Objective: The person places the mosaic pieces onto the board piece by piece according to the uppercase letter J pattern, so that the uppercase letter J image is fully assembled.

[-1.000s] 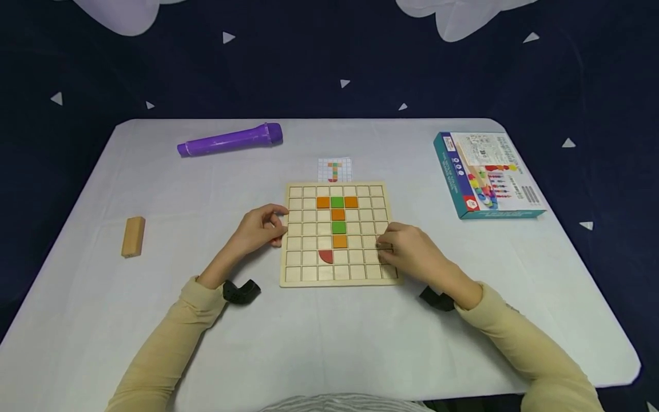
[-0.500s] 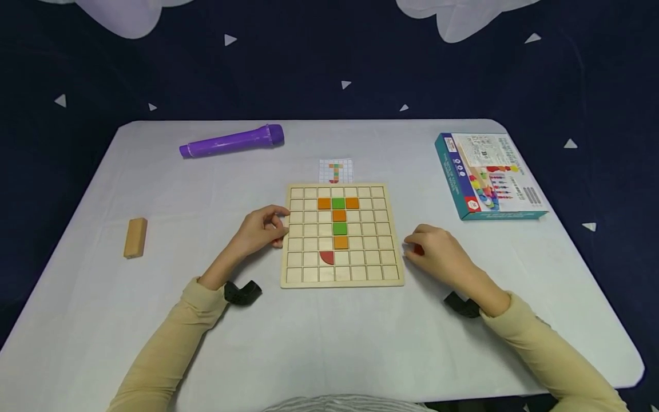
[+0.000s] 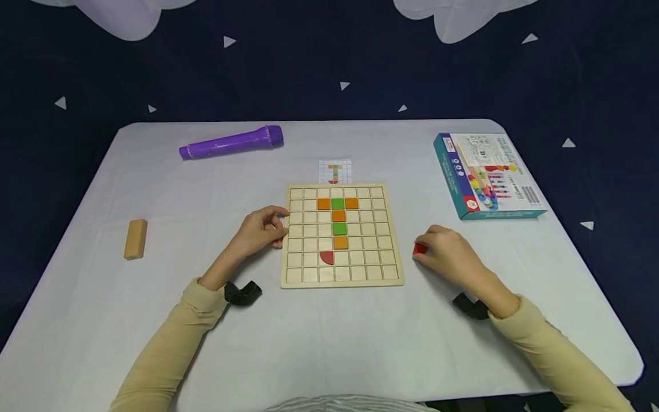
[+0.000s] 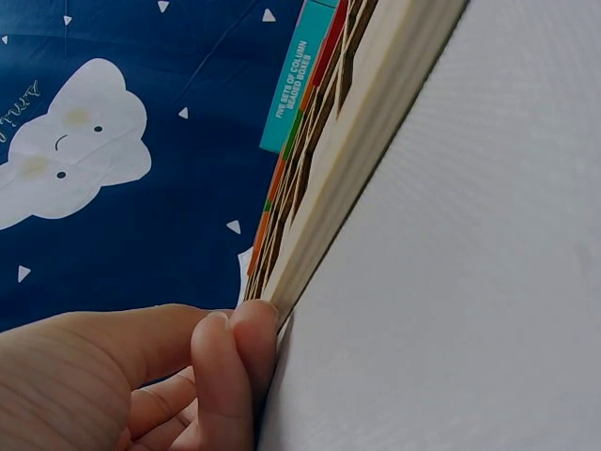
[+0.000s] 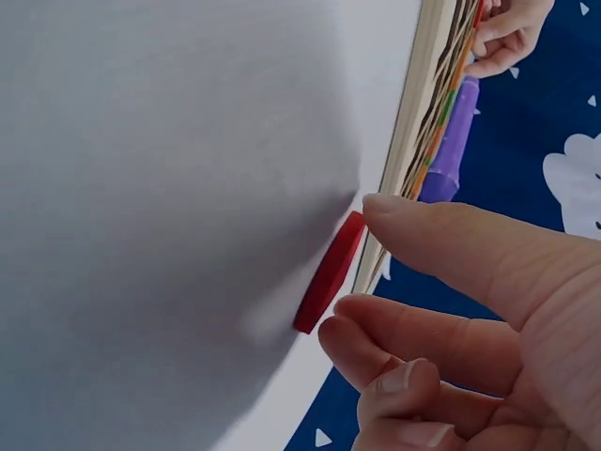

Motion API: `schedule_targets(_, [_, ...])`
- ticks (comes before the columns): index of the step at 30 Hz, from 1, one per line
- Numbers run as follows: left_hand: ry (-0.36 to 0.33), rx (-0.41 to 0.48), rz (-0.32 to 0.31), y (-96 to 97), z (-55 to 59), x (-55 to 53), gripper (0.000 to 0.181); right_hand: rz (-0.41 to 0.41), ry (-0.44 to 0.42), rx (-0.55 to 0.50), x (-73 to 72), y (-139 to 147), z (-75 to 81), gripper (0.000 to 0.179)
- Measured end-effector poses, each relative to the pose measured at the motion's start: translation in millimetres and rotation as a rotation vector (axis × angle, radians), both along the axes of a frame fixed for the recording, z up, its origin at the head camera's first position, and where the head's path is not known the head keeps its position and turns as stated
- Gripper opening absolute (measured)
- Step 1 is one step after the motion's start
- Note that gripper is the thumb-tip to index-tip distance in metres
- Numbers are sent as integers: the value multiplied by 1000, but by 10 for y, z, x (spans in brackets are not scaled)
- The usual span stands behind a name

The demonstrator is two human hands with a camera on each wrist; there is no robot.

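Note:
A square wooden grid board (image 3: 366, 281) lies flat on the table, with orange and green square tiles in a T shape and a red quarter-circle tile (image 3: 326, 258) below them. At its left edge, my left hand (image 3: 259, 229) holds the frame with curled fingertips. The left wrist view shows the fingertips (image 4: 255, 324) right at the board's side. Beyond the right edge, my right hand (image 3: 453, 254) pinches another red tile (image 3: 419, 249) between thumb and fingers. In the right wrist view this red tile (image 5: 331, 272) is seen edge-on.
A small pattern card (image 3: 334, 170) lies just behind the board. A purple stick-shaped object (image 3: 231, 143) is at the back left, and a wooden block (image 3: 135, 239) at the far left. A teal-sided game box (image 3: 491, 174) lies at the back right.
My right hand has moved off the board's right edge and out to the right. The red tile in its fingers now shows plainly. My left hand has stayed put.

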State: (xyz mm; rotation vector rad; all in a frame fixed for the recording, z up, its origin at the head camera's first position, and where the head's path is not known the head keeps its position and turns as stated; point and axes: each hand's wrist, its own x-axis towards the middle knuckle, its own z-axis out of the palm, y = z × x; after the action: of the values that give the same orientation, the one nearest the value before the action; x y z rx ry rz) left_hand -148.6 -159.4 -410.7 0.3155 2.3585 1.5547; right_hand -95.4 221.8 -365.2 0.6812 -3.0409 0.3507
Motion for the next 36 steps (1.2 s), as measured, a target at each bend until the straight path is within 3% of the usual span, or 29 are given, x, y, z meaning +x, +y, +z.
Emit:
schedule_targets(15, [-9,12,1,8,33,12,40,-12,-32,-31,-13,20,-32,18])
schedule_targets(36, [-14,-1,1,7,34,22,39,145,26,-72,-27,-203,18,13])
